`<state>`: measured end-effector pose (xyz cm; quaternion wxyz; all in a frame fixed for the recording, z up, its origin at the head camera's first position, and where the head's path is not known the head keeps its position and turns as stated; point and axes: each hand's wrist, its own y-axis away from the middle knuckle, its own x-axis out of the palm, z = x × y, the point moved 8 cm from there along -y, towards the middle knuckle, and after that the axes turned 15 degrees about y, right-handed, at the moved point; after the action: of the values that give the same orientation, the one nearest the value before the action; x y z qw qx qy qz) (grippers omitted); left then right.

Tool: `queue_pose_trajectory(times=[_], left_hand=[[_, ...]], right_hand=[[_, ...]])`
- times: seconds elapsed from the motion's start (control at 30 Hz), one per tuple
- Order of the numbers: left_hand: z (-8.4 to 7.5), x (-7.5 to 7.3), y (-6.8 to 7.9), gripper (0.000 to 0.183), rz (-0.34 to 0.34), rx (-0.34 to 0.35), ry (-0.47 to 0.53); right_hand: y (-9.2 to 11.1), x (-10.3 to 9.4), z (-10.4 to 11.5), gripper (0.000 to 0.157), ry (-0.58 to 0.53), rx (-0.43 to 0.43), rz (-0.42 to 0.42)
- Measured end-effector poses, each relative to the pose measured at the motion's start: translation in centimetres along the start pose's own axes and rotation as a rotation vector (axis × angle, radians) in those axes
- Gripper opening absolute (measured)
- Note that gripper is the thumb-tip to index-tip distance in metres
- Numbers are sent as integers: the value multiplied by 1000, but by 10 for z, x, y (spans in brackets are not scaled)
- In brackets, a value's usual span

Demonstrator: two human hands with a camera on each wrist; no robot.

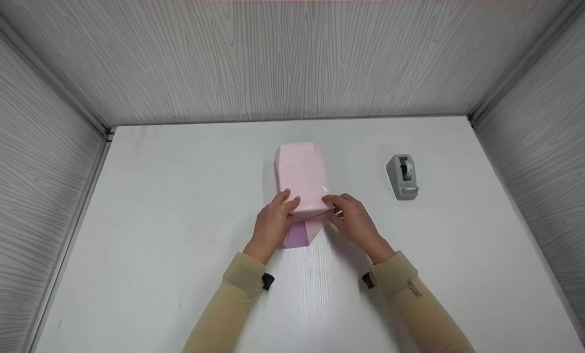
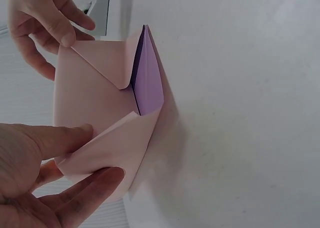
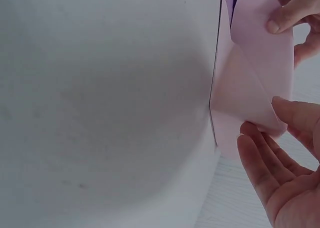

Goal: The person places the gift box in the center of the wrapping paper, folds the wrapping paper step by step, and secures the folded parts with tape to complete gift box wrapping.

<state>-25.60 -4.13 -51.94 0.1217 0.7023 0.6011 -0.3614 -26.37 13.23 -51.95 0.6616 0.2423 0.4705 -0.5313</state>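
On the white table lies a block-shaped package (image 1: 301, 171) in pink paper, long side running away from me. At its near end the paper is folded in at the sides, and a flap with a purple inside (image 1: 297, 235) sticks out toward me. My left hand (image 1: 271, 225) holds the near left corner, fingers on top and thumb at the end face. With thumb and fingers, my right hand (image 1: 352, 220) pinches the near right corner. In the right wrist view, a slanting pink fold (image 3: 245, 83) shows beside the right hand's fingertips. What the paper encloses is hidden.
A grey tape dispenser (image 1: 403, 177) with a roll in it stands to the right of the package. Grey wood-grain panels (image 1: 292, 63) rise behind the table (image 1: 174, 196) and along both sides.
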Motion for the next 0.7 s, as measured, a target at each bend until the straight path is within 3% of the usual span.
queue_pose_trajectory(times=[0.4, 0.7], left_hand=[[3, -2, -1, 42, 3, -12, 21], [2, -2, 1, 43, 4, -15, 22]], right_hand=[[1, -2, 12, 38, 182, -37, -119], [-4, 3, 9, 43, 186, -78, -59]])
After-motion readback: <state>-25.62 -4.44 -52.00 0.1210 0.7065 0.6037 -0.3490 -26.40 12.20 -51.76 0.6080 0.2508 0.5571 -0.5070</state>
